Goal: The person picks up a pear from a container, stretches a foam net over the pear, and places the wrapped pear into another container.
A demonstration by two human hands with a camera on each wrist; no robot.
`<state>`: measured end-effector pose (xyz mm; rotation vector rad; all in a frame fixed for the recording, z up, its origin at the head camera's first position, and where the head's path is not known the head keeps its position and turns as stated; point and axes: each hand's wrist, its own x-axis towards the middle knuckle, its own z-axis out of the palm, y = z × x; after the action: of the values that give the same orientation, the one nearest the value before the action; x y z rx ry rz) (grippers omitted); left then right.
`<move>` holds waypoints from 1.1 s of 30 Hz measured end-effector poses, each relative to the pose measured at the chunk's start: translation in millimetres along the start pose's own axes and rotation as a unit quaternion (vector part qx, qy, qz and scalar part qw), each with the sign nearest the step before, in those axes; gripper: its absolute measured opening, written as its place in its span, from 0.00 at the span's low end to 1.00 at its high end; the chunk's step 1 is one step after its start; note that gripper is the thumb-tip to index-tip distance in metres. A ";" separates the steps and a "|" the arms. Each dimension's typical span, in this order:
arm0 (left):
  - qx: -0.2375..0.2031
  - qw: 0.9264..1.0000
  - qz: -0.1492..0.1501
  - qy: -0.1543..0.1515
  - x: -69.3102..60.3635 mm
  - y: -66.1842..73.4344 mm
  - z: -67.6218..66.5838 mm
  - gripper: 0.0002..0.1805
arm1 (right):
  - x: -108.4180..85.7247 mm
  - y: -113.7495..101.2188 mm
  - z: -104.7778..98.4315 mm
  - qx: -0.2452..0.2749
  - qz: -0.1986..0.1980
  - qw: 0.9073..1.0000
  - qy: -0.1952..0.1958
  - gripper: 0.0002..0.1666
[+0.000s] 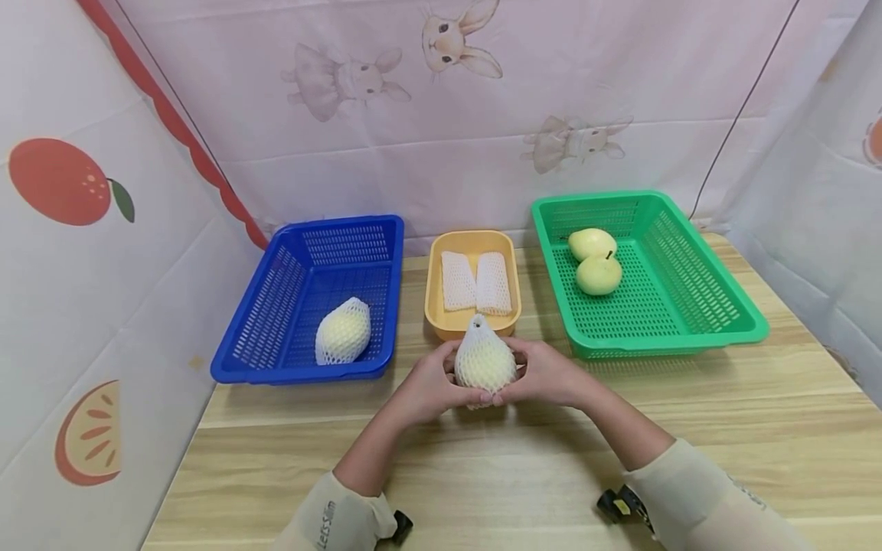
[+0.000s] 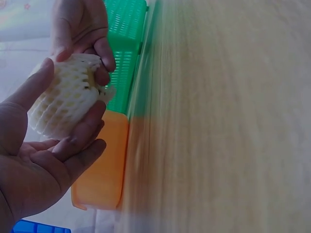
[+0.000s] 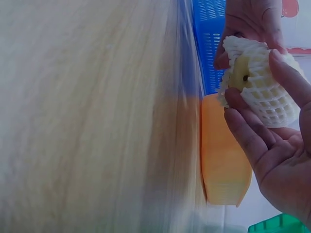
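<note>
Netted pear (image 1: 485, 367) is held btwn both hands, just this side of the orange tray (image 1: 448, 334), w/ the blue basket (image 1: 303, 375) off to the L & the green basket (image 1: 668, 342) to the R. L hand (image 1: 436, 383) cups its L side, R hand (image 1: 554, 376) its R side; fingers of both are curled round it, thumbs on the near face w/ tips about meeting low down. So neither hand is nearer: both touch, & the pear lies straight btwn them. Its long axis runs crosswise to the hand-to-hand line: narrow gathered end of the foam net (image 3: 274, 104) points up/away toward the tray, fat end toward the person. R wrist view shows that fat end open, w/ bare skin & a dark spot (image 3: 245, 77) showing. Can't tell for sure if the underside clears the table (image 1: 496, 474); hands hide it. Two spare nets (image 1: 458, 282) lie side by side in the tray; two bare pears (image 1: 598, 275) touch in the green basket; another wrapped pear (image 1: 344, 334) is in the blue one.
</note>
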<state>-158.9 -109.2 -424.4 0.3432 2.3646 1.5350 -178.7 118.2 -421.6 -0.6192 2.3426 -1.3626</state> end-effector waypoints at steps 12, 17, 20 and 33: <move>-0.034 0.999 0.010 -0.023 -1.1 0.8 -2.5 0.42 | -0.9 -3.8 -0.7 0.021 -0.019 1.000 0.011 0.50; -0.052 0.999 -0.005 -0.006 -3.2 6.1 -0.4 0.41 | -2.0 -7.3 3.1 0.022 -0.010 0.999 0.031 0.48; -0.074 0.997 -0.011 0.012 -3.1 7.7 2.5 0.42 | -2.7 -9.8 6.0 0.019 -0.016 0.999 0.045 0.47; -0.123 0.989 -0.026 0.072 -0.7 8.5 9.7 0.42 | -2.0 -10.7 8.7 0.003 -0.036 0.998 0.059 0.49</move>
<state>-154.3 -97.9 -420.3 0.1163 2.2320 1.8566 -170.5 108.3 -416.1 -0.6436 2.4291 -1.4735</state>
